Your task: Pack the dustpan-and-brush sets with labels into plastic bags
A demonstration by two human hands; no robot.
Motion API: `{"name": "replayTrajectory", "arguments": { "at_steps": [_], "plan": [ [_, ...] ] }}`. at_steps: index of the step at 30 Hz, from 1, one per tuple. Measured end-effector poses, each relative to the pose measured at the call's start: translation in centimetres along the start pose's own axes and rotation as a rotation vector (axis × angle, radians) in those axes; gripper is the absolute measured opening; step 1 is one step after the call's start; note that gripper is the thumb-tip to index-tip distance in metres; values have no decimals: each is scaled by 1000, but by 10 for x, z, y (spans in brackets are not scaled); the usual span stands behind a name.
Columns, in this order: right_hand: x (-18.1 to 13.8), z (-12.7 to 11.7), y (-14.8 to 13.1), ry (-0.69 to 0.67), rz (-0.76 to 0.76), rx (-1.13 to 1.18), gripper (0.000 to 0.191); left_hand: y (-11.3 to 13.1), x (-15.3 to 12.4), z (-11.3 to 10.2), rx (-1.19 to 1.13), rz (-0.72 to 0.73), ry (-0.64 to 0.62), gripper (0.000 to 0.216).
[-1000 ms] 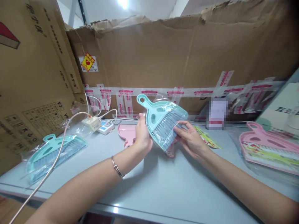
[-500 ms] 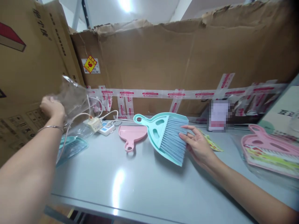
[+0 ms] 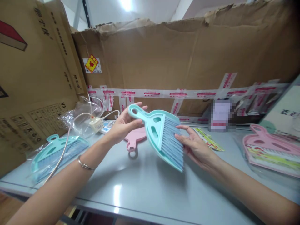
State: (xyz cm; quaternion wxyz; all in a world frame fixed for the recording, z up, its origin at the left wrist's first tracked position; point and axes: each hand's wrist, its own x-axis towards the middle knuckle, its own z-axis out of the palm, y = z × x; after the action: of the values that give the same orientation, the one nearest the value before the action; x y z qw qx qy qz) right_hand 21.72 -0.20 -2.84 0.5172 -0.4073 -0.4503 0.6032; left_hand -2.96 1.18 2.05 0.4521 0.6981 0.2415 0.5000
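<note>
Head view | our right hand (image 3: 196, 147) clamped on brush (image 3: 172, 137) edge | our left hand (image 3: 123, 125) around handle (image 3: 141, 114), grip unclear | brush in pan (image 3: 152, 145), between hands, long axis sloping down from left hand to right

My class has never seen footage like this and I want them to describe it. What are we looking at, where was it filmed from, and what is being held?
There is no machine here: a person works with two bare hands, filmed by a camera worn on the head, looking forward and down.

The right hand pinches the bristle side of a turquoise dustpan-and-brush set, raised above the table. The left hand is at its handle; how firmly it grips is unclear.

Behind lies a small pink dustpan. A bagged turquoise set lies to the left, a bagged pink set to the right. A cardboard box stands at the back.
</note>
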Motion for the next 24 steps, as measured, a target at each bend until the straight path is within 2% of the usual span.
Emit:
{"name": "replayTrajectory", "arguments": {
  "at_steps": [2, 3, 6, 8, 9, 11, 13, 15, 20, 24],
  "plan": [
    [-2, -2, -5, -13, -78, -170, 58, -4, 0, 6, -71, 65, 60, 43],
    [-3, -3, -9, 42, -194, -276, 55, -4, 0, 7, -66, 96, 65, 41],
    [-4, 1, -25, 219, -751, -712, 39, 3, -1, 11, 39, 210, 53, 36],
    [-4, 9, -36, 131, -1031, -1012, 29, 10, -4, 16, 126, 270, 37, 35],
    [-3, 15, -41, 43, -1094, -1125, 25, 13, -5, 19, 169, 293, 30, 35],
    [1, 26, -49, -117, -1117, -1256, 16, 19, -7, 24, 262, 328, 29, 34],
    [4, 35, -55, -205, -1102, -1292, 8, 22, -9, 27, 362, 372, 40, 34],
    [5, 40, -60, -198, -1145, -1268, 4, 22, -10, 27, 467, 450, 84, 36],
    [-1, 46, -66, -33, -1323, -1177, 8, 22, -12, 26, 693, 679, 257, 43],
    [-3, 50, -64, -146, -1253, -1100, 6, 22, -17, 22, 680, 678, 198, 40]
  ]
}}
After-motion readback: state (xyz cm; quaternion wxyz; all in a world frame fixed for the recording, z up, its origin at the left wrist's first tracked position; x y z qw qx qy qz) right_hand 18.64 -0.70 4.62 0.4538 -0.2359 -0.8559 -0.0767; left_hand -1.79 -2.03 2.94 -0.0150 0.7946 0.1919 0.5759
